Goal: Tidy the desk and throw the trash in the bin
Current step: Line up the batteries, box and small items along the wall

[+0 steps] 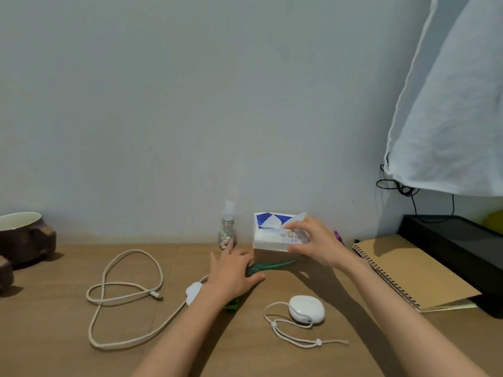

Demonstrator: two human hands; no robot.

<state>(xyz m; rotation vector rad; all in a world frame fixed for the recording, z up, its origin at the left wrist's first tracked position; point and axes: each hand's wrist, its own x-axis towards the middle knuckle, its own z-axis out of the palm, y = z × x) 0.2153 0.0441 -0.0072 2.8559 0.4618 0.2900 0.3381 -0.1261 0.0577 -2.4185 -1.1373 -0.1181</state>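
My right hand grips a white and blue tissue pack, lifted slightly off the wooden desk near the back wall. A green wrapper lies under the pack and runs beneath my left hand, which rests flat on the desk and on the wrapper, fingers spread. A small glass jar of coloured bits with a metal cap stands just beyond my left fingertips.
A cream charging cable loops at the left with its white plug. A white oval case with a lanyard lies front centre. A kraft spiral notebook and black tray sit right. A dark mug stands far left.
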